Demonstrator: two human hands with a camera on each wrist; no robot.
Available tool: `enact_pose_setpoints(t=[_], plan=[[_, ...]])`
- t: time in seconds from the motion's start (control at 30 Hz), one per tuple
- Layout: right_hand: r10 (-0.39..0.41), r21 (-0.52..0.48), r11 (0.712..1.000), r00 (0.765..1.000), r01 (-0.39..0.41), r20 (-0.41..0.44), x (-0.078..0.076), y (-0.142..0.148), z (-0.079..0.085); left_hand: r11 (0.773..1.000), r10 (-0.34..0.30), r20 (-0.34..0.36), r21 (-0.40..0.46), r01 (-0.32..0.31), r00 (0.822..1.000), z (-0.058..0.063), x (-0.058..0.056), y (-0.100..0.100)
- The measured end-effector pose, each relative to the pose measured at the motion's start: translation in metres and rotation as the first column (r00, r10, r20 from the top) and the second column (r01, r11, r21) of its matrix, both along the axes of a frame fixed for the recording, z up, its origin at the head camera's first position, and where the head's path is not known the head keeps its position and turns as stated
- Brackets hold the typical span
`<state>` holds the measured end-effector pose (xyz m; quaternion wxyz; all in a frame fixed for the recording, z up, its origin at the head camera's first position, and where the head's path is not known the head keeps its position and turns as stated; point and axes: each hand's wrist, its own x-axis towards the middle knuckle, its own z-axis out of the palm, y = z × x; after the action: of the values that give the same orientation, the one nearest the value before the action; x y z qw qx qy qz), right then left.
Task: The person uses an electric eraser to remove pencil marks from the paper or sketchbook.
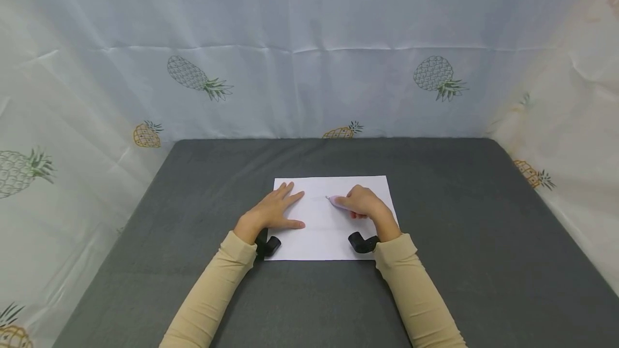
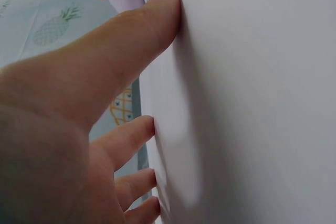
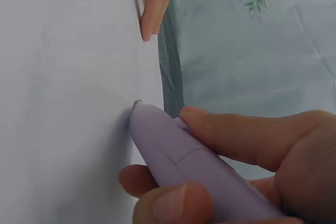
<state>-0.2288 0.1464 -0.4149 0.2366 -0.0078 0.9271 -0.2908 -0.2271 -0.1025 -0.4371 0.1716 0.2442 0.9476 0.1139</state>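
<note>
A white sheet of paper (image 1: pixel 319 243) lies on the dark grey table. My left hand (image 1: pixel 273 211) rests on its left part with fingers spread; in the left wrist view the thumb (image 2: pixel 157 19) and fingertips touch the paper. On the right part, my right hand (image 1: pixel 366 202) grips a lilac utility knife (image 3: pixel 181 153), tilted with its small metal tip (image 3: pixel 137 103) right at the paper's surface. One digit presses by a small slider on the knife's side. The knife's rear end is hidden in the hand.
Black wrist-camera mounts (image 1: pixel 364 243) sit at both wrists, over the paper's lower part. The grey tabletop (image 1: pixel 459 203) spreads around the sheet. A pale curtain (image 1: pixel 309 95) with pineapple prints hangs behind the table and along both sides.
</note>
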Motion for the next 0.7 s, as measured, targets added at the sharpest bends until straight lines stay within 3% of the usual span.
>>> enact_pose_setpoints(t=[0.7], plan=[[-0.001, 0.012, 1.000, 0.999, 0.001, 0.040, -0.0016, 0.0037, 0.0012, 1.000, 0.004, 0.000, 0.002, -0.004, 1.000, -0.0005, -0.0005, -0.0004]])
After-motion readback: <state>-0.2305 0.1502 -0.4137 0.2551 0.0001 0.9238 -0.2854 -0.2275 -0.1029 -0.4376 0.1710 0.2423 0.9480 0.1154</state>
